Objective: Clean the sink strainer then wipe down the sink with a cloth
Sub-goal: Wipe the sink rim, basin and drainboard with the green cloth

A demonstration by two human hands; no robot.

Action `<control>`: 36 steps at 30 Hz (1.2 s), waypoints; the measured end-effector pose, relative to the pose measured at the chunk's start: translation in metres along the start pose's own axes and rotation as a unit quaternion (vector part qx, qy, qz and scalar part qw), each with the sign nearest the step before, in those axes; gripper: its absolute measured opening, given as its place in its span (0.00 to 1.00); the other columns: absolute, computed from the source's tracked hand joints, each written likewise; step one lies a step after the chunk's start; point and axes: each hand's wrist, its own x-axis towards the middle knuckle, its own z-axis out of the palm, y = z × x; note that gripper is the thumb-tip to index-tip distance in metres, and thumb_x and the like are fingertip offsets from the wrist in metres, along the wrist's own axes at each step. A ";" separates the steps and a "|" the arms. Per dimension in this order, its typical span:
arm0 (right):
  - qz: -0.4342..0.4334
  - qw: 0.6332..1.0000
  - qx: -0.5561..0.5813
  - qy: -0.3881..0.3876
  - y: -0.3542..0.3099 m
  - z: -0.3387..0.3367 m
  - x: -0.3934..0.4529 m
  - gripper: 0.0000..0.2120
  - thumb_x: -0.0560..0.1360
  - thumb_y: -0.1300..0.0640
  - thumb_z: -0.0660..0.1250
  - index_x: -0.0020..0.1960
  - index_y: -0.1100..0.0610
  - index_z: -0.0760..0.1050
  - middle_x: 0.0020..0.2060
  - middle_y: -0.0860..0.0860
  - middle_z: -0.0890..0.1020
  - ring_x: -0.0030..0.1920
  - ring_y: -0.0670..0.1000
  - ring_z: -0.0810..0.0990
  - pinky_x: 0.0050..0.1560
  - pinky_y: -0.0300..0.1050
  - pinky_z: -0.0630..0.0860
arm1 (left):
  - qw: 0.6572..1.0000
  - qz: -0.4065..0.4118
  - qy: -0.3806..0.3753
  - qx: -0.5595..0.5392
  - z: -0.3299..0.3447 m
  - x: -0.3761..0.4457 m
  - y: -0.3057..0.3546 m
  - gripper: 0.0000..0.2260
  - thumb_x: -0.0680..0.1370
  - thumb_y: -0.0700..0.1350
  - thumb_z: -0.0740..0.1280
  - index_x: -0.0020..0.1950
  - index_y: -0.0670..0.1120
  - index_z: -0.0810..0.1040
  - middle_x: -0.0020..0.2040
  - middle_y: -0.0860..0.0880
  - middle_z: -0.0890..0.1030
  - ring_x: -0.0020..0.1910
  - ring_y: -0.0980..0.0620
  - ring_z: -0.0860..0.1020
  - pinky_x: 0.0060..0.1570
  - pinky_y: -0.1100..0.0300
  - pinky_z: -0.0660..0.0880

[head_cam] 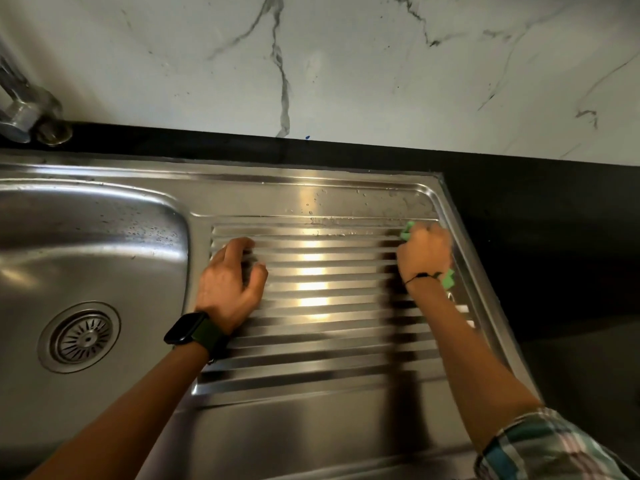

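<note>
A steel sink unit fills the view, with its basin point(69, 244) at the left and a ribbed drainboard point(311, 306) at the right. The round slotted strainer point(82, 337) sits in the basin's drain. My right hand point(424, 252) presses a green cloth point(448, 279) onto the drainboard's far right corner; green edges of the cloth poke out above and below the fist. My left hand point(232, 275), with a black watch on the wrist, rests on the drainboard's left end with fingers curled and nothing in it.
A chrome tap base point(31, 116) stands at the back left on the black counter point(536, 237). A white marble-patterned wall point(346, 64) rises behind. Water drops dot the drainboard's far edge and the basin wall.
</note>
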 end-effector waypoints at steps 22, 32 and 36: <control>-0.097 0.992 -0.072 -0.027 0.065 -0.010 0.013 0.18 0.74 0.64 0.58 0.60 0.52 0.76 0.60 0.55 0.76 0.58 0.60 0.70 0.53 0.54 0.70 | 0.996 -0.035 0.055 -0.061 -0.002 0.000 0.002 0.20 0.74 0.52 0.53 0.60 0.43 0.70 0.50 0.42 0.79 0.43 0.51 0.73 0.44 0.59 0.67; -0.050 0.994 0.087 -0.048 -0.068 0.003 -0.034 0.11 0.75 0.62 0.60 0.56 0.62 0.74 0.56 0.59 0.76 0.59 0.58 0.72 0.58 0.49 0.69 | 0.993 -0.037 0.052 -0.098 -0.001 0.001 0.002 0.22 0.73 0.52 0.54 0.63 0.43 0.69 0.55 0.43 0.78 0.48 0.53 0.73 0.47 0.60 0.67; -0.236 0.954 0.177 -0.060 -0.168 0.013 -0.087 0.11 0.78 0.58 0.55 0.53 0.60 0.74 0.54 0.58 0.76 0.53 0.56 0.72 0.51 0.50 0.69 | 0.990 -0.040 0.088 -0.101 0.002 0.003 0.000 0.20 0.74 0.51 0.54 0.63 0.44 0.68 0.52 0.44 0.79 0.44 0.53 0.75 0.42 0.63 0.70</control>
